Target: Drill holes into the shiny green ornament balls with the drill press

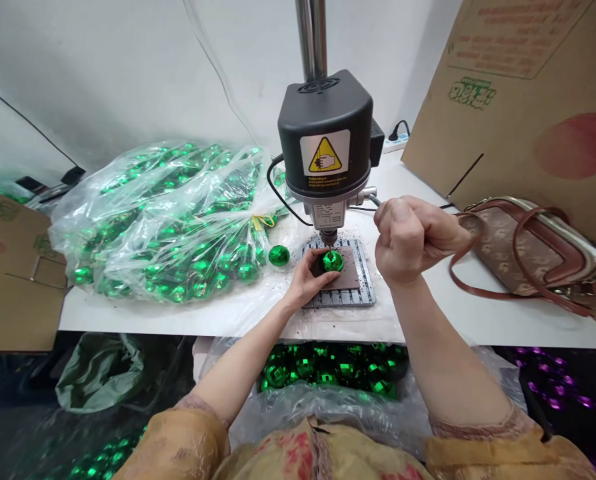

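Observation:
A small black bench drill (pixel 325 143) stands on a white table (pixel 178 313), its bit pointing down at a slotted metal base (pixel 363 283). My left hand (pixel 308 277) is closed around a shiny green faceted ball (pixel 332 261), holding it on a brown pad right under the bit. My right hand (pixel 408 237) is a fist wrapped round the drill's feed lever (pixel 371 198) at the machine's right side. A second green ball (pixel 279 255) lies loose just left of the base.
A big clear bag of green balls (pixel 168 220) fills the table's left. Another open bag of green balls (pixel 328 373) sits below the front edge by my lap. A brown handbag (pixel 528 247) lies right, with cardboard boxes (pixel 523 100) behind and a power strip (pixel 398 139) at the wall.

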`<act>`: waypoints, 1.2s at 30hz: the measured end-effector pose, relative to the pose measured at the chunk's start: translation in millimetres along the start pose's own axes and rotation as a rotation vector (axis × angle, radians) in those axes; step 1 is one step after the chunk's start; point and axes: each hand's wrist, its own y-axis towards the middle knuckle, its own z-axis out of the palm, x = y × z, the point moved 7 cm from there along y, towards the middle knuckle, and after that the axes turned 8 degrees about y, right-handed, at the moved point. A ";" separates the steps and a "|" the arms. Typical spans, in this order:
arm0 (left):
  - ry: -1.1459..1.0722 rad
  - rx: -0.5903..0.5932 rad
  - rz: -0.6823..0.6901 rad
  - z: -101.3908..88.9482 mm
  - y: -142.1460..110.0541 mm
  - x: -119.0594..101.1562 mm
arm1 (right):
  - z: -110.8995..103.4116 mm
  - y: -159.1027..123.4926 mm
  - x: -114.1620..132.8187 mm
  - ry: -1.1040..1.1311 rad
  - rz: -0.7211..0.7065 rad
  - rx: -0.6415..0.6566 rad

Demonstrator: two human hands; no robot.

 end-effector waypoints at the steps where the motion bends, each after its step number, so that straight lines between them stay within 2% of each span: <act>1: 0.001 -0.002 0.000 0.0 -0.1 -0.2 | -0.1 -0.6 0.2 0.000 -0.004 0.006; 12: -0.005 -0.010 -0.006 -0.3 -0.6 -1.2 | -2.6 -12.4 3.5 0.041 -0.050 0.103; 15: 0.022 -0.022 -0.016 -0.3 1.0 -0.5 | 3.6 0.4 2.2 -0.012 0.038 0.047; 17: 0.076 -0.060 -0.023 -2.3 0.7 -3.3 | 8.3 15.9 -3.9 -0.084 0.158 -0.038; 18: 0.118 -0.093 -0.018 -4.2 -1.1 -7.0 | 12.5 24.0 -7.9 -0.112 0.223 -0.052; 21: 0.283 -0.233 0.051 -12.2 -19.8 -28.2 | 23.2 44.9 -12.0 -0.123 0.269 -0.058; 23: 0.366 -0.238 0.152 -9.7 -44.1 -45.4 | 26.3 51.0 -12.4 -0.109 0.272 -0.050; 24: 0.389 -0.195 0.220 -4.5 -59.1 -52.6 | 26.8 52.0 -11.8 -0.113 0.271 -0.045; 26: 0.423 -0.030 0.384 14.0 -93.6 -61.5 | 27.4 51.3 -10.0 -0.144 0.276 -0.028; 28: 0.492 0.181 0.537 39.1 -129.9 -59.1 | 27.2 49.8 -8.6 -0.183 0.283 -0.023; 29: 0.538 0.296 0.573 52.4 -145.7 -52.1 | 27.3 49.2 -8.5 -0.199 0.287 -0.019; 32: 0.594 0.573 0.495 82.7 -175.7 -21.4 | 27.6 48.8 -9.9 -0.229 0.280 -0.008; 34: 0.579 0.648 0.418 91.7 -183.3 -8.6 | 27.0 49.1 -11.2 -0.202 0.268 -0.011; 36: 0.600 0.675 0.425 94.0 -185.5 -7.5 | 25.7 49.0 -12.1 -0.147 0.261 -0.019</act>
